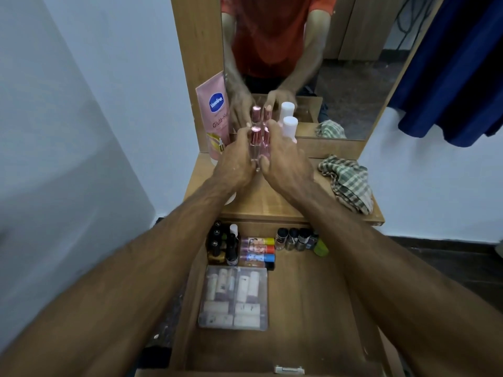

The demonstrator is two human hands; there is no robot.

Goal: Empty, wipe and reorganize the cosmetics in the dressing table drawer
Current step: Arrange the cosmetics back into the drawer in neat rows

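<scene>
Over the dressing table top [275,202], near the mirror, both my hands close around two pink bottles with rose-gold caps. My left hand [234,161] grips the left pink bottle [255,141]. My right hand [285,161] grips the right pink bottle [266,141]. Below, the open drawer [313,308] holds dark bottles [220,246] at its back left, small tubes with coloured caps [257,253], little jars [295,238] at the back right, and a clear plastic box [234,297] of pale tubes.
A pink Vaseline tube [215,115] leans at the mirror's left edge. A white-capped bottle [290,126] stands just right of my hands. A checked cloth [347,180] lies crumpled on the right of the top. Blue fabric [457,72] hangs at the far right.
</scene>
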